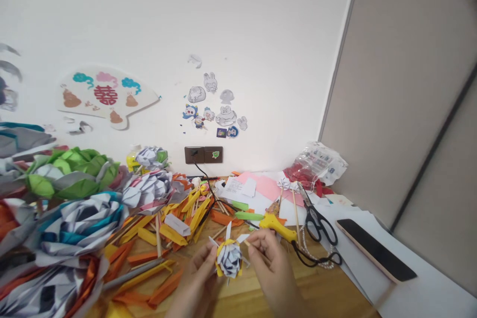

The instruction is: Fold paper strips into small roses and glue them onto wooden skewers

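Observation:
My left hand (201, 266) is closed around the side of a small paper flower (229, 261) with white and grey petals and a yellow outer layer. Narrow white paper strips stick out around the flower. On its right, my right hand (271, 261) is closed in a pinch on a thin pale wooden stick (247, 242), mostly hidden by the fingers. Just behind the right hand lies a yellow glue gun (278, 227) with a black cord. Folded orange and yellow paper strips (173, 234) are strewn to the left of my hands.
Large paper flowers (84, 216) crowd the left side. Black-handled scissors (319, 223), a bead string (316, 253) and a phone (376, 250) lie at right, the phone on white paper sheets (417, 298). Plastic bags (320, 161) stand by the wall, near a socket (203, 154).

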Available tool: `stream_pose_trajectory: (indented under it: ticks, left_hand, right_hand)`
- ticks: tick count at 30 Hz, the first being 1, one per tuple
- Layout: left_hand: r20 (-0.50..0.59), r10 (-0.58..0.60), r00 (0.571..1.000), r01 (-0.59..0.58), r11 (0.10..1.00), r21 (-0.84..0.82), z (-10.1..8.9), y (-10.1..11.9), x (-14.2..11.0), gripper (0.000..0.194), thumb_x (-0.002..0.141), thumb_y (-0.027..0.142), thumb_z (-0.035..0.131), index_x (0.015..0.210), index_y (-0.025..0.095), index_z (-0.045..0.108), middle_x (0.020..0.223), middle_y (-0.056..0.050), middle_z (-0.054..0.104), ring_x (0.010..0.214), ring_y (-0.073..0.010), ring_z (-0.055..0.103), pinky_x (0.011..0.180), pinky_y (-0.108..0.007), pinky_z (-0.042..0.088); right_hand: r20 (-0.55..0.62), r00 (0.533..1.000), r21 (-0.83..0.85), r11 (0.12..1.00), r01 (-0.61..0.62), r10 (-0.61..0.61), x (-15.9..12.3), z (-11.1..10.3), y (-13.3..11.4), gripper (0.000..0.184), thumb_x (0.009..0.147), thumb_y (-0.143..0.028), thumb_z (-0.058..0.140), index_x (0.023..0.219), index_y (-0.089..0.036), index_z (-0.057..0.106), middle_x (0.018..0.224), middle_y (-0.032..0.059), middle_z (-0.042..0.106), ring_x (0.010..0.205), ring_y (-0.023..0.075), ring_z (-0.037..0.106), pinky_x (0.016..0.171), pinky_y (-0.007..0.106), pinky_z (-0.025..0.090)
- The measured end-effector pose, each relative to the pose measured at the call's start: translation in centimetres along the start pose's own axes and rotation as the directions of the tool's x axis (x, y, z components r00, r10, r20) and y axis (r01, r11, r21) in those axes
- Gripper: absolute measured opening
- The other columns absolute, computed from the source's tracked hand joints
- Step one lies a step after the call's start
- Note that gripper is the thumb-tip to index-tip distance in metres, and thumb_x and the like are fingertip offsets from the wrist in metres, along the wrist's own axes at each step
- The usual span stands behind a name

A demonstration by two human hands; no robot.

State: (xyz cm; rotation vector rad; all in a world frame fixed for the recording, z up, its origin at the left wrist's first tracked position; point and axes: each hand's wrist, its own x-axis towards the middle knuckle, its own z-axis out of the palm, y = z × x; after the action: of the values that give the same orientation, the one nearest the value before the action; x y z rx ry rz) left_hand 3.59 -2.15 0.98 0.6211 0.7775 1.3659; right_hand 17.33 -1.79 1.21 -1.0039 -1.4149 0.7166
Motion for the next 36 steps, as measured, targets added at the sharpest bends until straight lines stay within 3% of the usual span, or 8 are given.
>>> stream_pose_trajectory:
  ticks: [4, 7, 16, 28, 36]
  left_hand:
    - [-0.037, 0.044, 0.998, -0.045, 0.999, -0.021, -0.2, 0.1, 0.3, 0.025, 0.054, 0.029, 0.081, 0.071, 0.015, 0.067, 0.064, -0.001, 0.066, 0.06, -0.0118, 0.058, 0.058, -0.02, 0.044]
    - [-0.036, 0.056, 0.998, -0.056, 0.998, -0.016, -0.2, 0.2, 0.4, 0.026, 0.053, 0.029, 0.081, 0.07, 0.014, 0.067, 0.065, -0.002, 0.066, 0.06, -0.0129, 0.059, 0.058, -0.022, 0.045]
    - [-0.029, 0.084, 0.996, -0.083, 0.996, 0.024, -0.2, 0.1, 0.3, 0.026, 0.054, 0.032, 0.08, 0.068, 0.015, 0.066, 0.063, -0.001, 0.067, 0.058, -0.0123, 0.058, 0.06, -0.022, 0.043]
    - [-0.032, 0.105, 0.994, -0.103, 0.993, 0.057, -0.1, 0.3, 0.1, 0.027, 0.057, 0.034, 0.078, 0.072, 0.016, 0.065, 0.067, -0.001, 0.066, 0.061, -0.0132, 0.057, 0.059, -0.022, 0.044]
    - [-0.023, 0.109, 0.994, -0.108, 0.993, 0.042, 0.1, 0.4, 0.0, 0.03, 0.055, 0.037, 0.079, 0.072, 0.017, 0.063, 0.066, 0.0, 0.065, 0.06, -0.0132, 0.057, 0.06, -0.022, 0.044]
  right_hand:
    - [0.139, 0.95, -0.139, 0.944, 0.299, -0.28, -0.4, -0.2, 0.5, 0.01, 0.082, -0.019, 0.051, 0.084, -0.02, 0.061, 0.08, 0.0037, 0.065, 0.075, 0.0166, 0.061, 0.068, 0.024, 0.047]
    - [0.135, 0.916, -0.218, 0.89, 0.4, -0.379, -0.5, -0.2, 0.7, 0.011, 0.082, -0.016, 0.052, 0.085, -0.021, 0.061, 0.077, 0.0029, 0.065, 0.072, 0.0157, 0.06, 0.066, 0.024, 0.046]
    - [0.108, 0.922, -0.343, 0.857, 0.385, -0.371, -0.6, -0.1, 1.1, 0.007, 0.08, -0.016, 0.053, 0.074, -0.019, 0.054, 0.066, 0.0002, 0.057, 0.061, 0.0134, 0.055, 0.055, 0.022, 0.043]
    - [0.038, 0.964, -0.372, 0.892, 0.258, -0.263, -0.4, -0.1, 1.2, 0.011, 0.077, -0.022, 0.059, 0.067, -0.02, 0.055, 0.062, -0.0005, 0.058, 0.058, 0.014, 0.056, 0.051, 0.021, 0.042]
    - [0.067, 0.928, -0.311, 0.877, 0.367, -0.365, -0.6, -0.3, 1.0, 0.008, 0.075, -0.018, 0.061, 0.07, -0.02, 0.055, 0.063, -0.0009, 0.057, 0.057, 0.0133, 0.055, 0.052, 0.021, 0.042]
